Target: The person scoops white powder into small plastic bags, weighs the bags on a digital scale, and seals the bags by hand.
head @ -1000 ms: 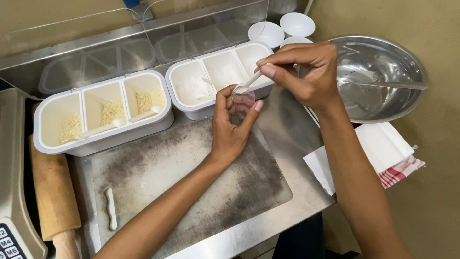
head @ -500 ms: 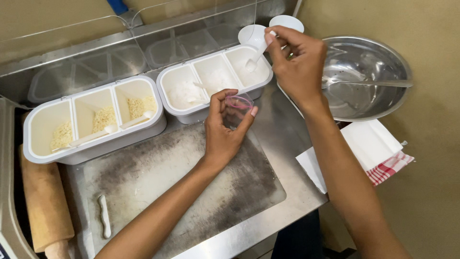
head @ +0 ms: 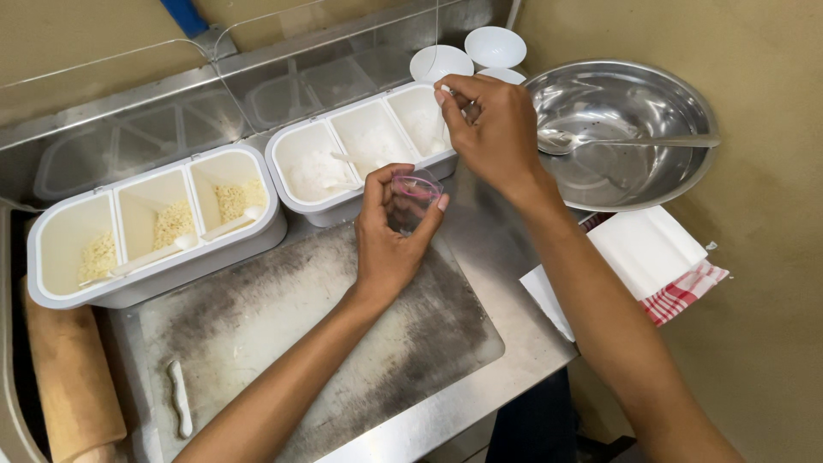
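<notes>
**Two hands at the white ingredient boxes**

The left hand [head: 390,244] holds a small clear cup [head: 414,195] with a pink rim, fingers wrapped around it, just in front of the right white box [head: 364,154]. This box has three compartments with white powder and small white spoons. The right hand [head: 493,129] is over its rightmost compartment, fingertips pinched together on something small and white. The left white box [head: 154,227] holds yellowish grains. Below lies a worn grey board [head: 309,343], and a wooden rolling pin [head: 69,386] is at its left. A steel bowl [head: 626,129] with a ladle stands at the right, near white small bowls [head: 493,47] and a folded white cloth [head: 643,253].
</notes>
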